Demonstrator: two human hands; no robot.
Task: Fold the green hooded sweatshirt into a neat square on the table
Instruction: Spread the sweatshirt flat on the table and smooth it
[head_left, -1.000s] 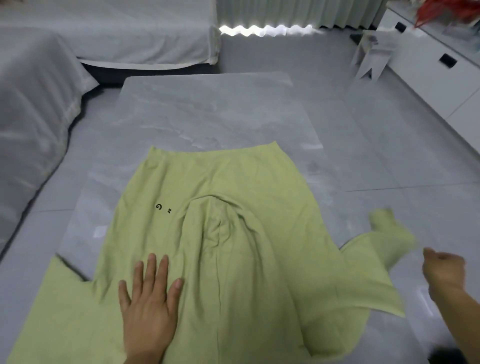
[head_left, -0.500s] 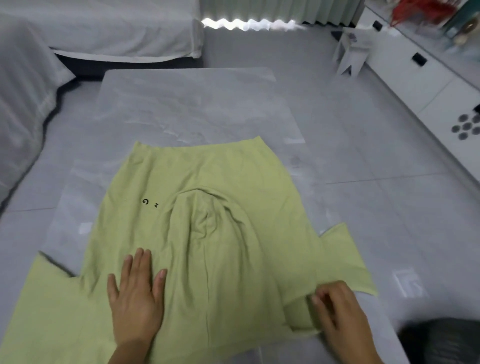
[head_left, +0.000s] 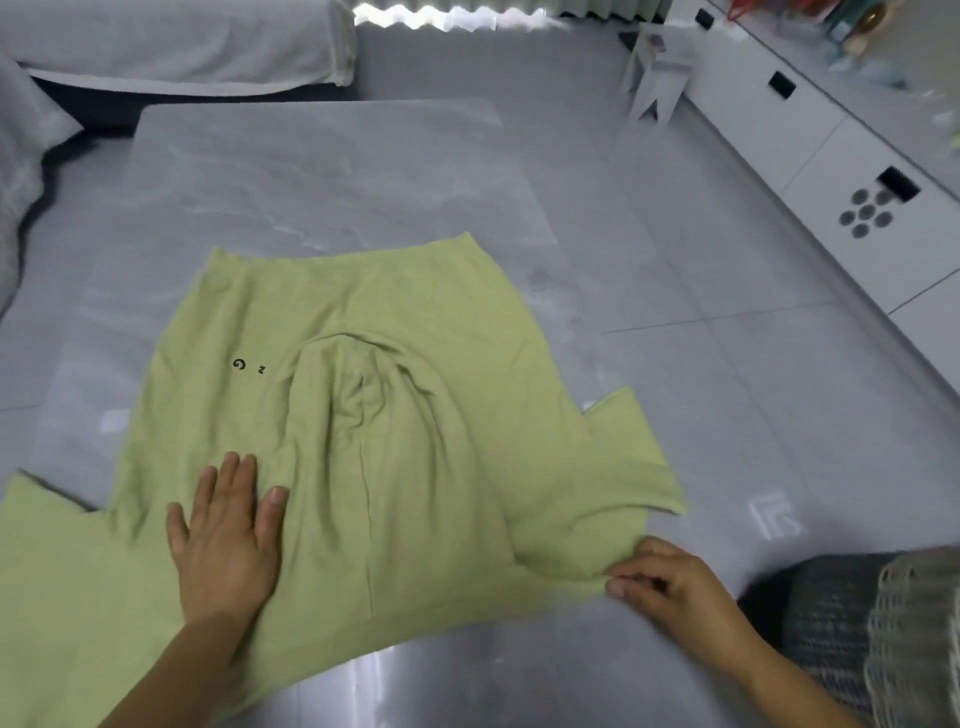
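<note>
Folding the right sleeve (head_left: 613, 467) comes next: your right hand (head_left: 670, 587) pinches its edge, your flat, open left hand (head_left: 223, 540) pins the green hooded sweatshirt (head_left: 363, 415) on the tabletop (head_left: 311, 166); carry it leftward.

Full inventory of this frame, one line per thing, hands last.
sweatshirt: 1, light green, spread flat on the table, hood folded down over the middle
table: 1, grey marble look, centre
bed: 1, white cover, top left
cabinet: 1, white with dark handles, right wall
stool: 1, white, on the floor by the cabinet
knitted cloth: 1, grey, bottom right
left hand: flat, pressing the sweatshirt
right hand: grip pinching the sleeve edge
</note>
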